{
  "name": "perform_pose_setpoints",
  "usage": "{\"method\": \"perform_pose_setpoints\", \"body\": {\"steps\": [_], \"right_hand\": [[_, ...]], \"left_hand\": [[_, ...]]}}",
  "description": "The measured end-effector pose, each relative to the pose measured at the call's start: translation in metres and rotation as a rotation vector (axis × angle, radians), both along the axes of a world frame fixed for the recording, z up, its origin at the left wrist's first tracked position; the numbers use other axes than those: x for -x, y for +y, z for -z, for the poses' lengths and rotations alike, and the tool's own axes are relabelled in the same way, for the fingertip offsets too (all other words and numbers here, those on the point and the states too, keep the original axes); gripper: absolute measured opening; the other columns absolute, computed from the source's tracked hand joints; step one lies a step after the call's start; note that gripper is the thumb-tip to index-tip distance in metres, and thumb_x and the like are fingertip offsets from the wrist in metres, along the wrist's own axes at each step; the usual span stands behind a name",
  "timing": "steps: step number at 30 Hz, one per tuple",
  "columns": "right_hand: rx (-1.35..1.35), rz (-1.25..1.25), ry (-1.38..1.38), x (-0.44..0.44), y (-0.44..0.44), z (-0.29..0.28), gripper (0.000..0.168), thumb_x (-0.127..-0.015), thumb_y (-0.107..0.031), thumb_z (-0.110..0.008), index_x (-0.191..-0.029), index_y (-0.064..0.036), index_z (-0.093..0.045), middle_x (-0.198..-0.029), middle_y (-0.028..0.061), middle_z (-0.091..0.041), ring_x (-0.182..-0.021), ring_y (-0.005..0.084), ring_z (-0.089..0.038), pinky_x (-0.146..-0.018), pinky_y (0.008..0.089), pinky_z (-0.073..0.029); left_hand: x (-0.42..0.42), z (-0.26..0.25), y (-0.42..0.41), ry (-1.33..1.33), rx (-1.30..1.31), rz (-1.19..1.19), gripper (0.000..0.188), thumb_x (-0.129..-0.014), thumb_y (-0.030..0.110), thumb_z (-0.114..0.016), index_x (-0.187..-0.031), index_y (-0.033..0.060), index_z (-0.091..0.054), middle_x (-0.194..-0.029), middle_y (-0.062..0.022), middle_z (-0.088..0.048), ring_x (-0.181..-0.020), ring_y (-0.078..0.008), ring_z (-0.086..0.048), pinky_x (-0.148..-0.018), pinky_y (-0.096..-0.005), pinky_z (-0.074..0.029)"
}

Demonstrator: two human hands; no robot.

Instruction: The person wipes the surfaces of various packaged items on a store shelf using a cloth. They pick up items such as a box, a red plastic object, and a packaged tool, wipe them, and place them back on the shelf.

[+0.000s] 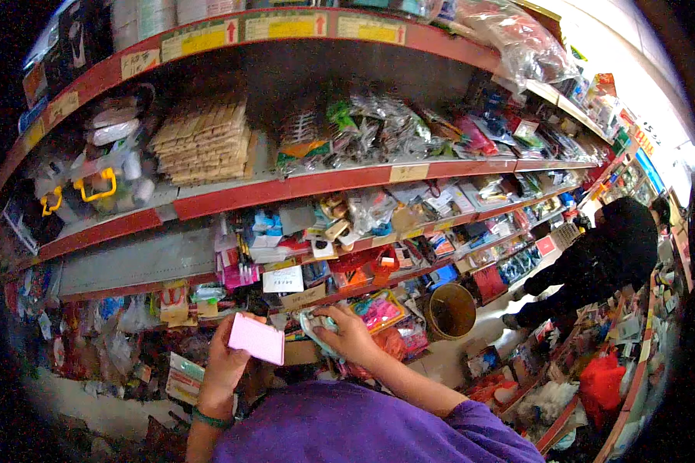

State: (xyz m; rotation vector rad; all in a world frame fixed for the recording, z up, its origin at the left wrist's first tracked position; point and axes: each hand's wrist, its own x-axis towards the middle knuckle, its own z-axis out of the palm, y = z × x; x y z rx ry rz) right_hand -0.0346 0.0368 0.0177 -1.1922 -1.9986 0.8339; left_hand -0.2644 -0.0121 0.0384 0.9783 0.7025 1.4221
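My left hand (pixel 223 364) holds up a flat pink rectangular item (pixel 258 340), perhaps a small box or notepad. A dark green band circles that wrist. To its right, my right hand (pixel 350 338) grips a pale greenish-white packet (pixel 311 324) at the front of the lower shelf goods. Part of that packet is hidden under the fingers. Just beyond the right hand lies a bright pink and yellow package (pixel 379 311). A white card with writing (pixel 282 279) stands at the shelf front between and above the two hands.
Shelves with red edges (pixel 301 184) curve across the view, loaded with bundled wooden pieces (pixel 202 142) and plastic-wrapped goods (pixel 382 124). A brown bin (pixel 452 309) stands on the aisle floor at right. Farther along, a person in dark clothing (pixel 614 249) bends near another shelf.
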Motion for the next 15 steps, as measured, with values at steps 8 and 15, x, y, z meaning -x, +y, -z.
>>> {"method": "perform_pose_setpoints", "body": {"steps": [8,15], "right_hand": [[0.239,-0.297,0.197,0.02,0.001,0.008,0.06,-0.075,-0.003,-0.051,-0.132,-0.002,-0.029,-0.127,0.0179,-0.042,-0.119,0.0282,-0.04,-0.099,0.0332,-0.031],[-0.381,-0.234,0.059,0.001,-0.006,-0.023,0.045,-0.078,-0.011,-0.06,-0.12,-0.004,-0.045,-0.109,0.0167,-0.053,-0.097,0.0338,-0.053,-0.084,0.0363,-0.043]], "left_hand": [[-0.021,0.057,-0.008,-0.372,0.234,0.201,0.069,-0.072,0.041,-0.069,-0.123,0.0035,-0.041,-0.122,-0.0065,-0.047,-0.114,-0.0241,-0.044,-0.099,-0.0457,-0.032],[-0.034,0.052,-0.005,-0.33,0.379,-0.048,0.073,-0.071,0.052,-0.064,-0.122,0.0059,-0.041,-0.115,-0.0069,-0.05,-0.108,-0.0253,-0.047,-0.095,-0.0417,-0.036]]}}
